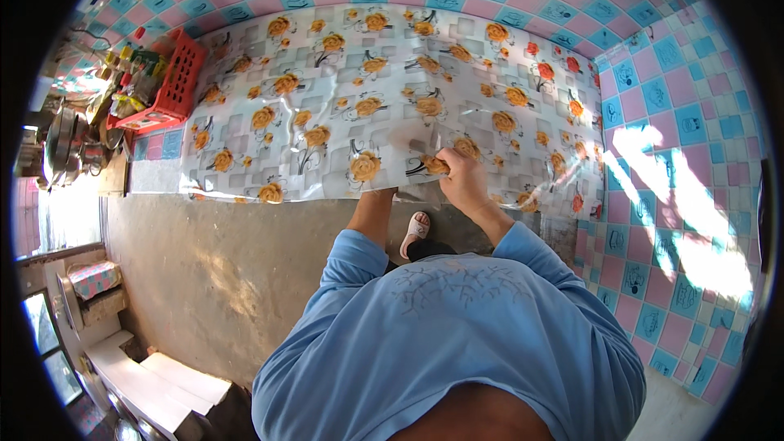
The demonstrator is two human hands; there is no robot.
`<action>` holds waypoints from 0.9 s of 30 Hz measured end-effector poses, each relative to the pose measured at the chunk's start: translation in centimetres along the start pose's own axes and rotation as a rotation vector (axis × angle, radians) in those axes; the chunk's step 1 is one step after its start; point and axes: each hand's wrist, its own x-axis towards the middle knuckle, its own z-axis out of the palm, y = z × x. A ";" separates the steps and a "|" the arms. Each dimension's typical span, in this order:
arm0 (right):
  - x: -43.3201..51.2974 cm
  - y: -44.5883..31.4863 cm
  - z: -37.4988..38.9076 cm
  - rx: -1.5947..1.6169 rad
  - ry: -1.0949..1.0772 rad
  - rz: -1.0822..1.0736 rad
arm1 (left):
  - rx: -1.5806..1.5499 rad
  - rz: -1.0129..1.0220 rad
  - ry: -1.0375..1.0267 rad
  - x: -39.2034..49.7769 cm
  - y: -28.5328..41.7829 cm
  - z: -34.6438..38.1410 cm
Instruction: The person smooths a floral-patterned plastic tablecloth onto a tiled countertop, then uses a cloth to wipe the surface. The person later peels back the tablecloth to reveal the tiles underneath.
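A flower-printed plastic tablecloth (365, 107) with orange and red roses covers the broad surface before me. My right hand (464, 179) pinches its near edge right of centre, the thumb and fingers closed on the sheet. My left forearm (372, 214) reaches under that same edge, close to the right hand. Beneath the sheet, my left hand shows only as a faint blur, and its fingers cannot be made out. Creases and shiny folds run across the cloth, mostly to the left and at the right front corner.
A red plastic basket (174, 89) of bottles and packets stands at the cloth's left end. Metal pots (61, 144) are beyond it. Pink and blue tiled walls (658, 196) bound the back and right. Concrete floor (202, 269) extends left, towards a pale bench (147, 380).
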 end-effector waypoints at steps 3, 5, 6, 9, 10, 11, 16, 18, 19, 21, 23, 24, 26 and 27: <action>0.5 -0.4 -0.4 -0.002 -0.003 0.020 | -0.442 -0.091 -0.081 -2.2 -1.1 -2.4; 0.7 -0.6 -0.7 0.000 -0.010 0.034 | -0.693 -0.102 -0.154 -4.9 -2.7 -3.8; 0.8 -0.6 -0.9 0.011 -0.014 0.047 | -0.768 -0.072 -0.198 -6.7 -3.0 -4.6; 1.2 -0.6 -1.2 0.043 -0.037 0.080 | -0.916 0.031 -0.206 -12.4 -0.7 -7.0; 1.3 -0.5 -0.9 0.045 -0.031 0.056 | -0.976 0.046 -0.054 -13.8 -0.6 -7.5; 1.3 -0.5 -1.0 0.038 -0.026 0.050 | -1.034 0.060 0.100 -14.7 -0.8 -8.2; 0.8 -1.3 -1.6 -0.082 -0.126 -0.017 | -1.355 0.296 0.226 -15.5 -4.9 -15.7; -0.2 -0.9 -1.1 -0.197 -0.203 -0.020 | -1.368 0.162 0.299 -15.7 -3.2 -17.6; -0.4 -1.3 -0.9 -0.259 -0.241 -0.021 | -1.378 0.092 0.333 -15.9 -2.5 -18.0; -0.2 -2.6 -1.0 -0.341 -0.441 0.042 | -1.450 0.112 0.335 -15.1 -3.7 -18.7; -0.2 -4.0 -1.1 -0.373 -0.536 0.033 | -1.412 0.166 0.346 -16.6 -1.1 -17.7; -0.3 -5.1 -1.2 -0.359 -0.539 -0.033 | -1.403 0.172 0.292 -16.9 -1.1 -17.8; 0.2 -7.9 -0.9 -0.273 -0.534 -0.117 | -1.222 0.225 0.297 -17.3 -0.7 -18.0; 1.2 -10.2 -0.4 -0.201 -0.517 -0.130 | -1.127 0.252 0.291 -17.5 0.1 -17.9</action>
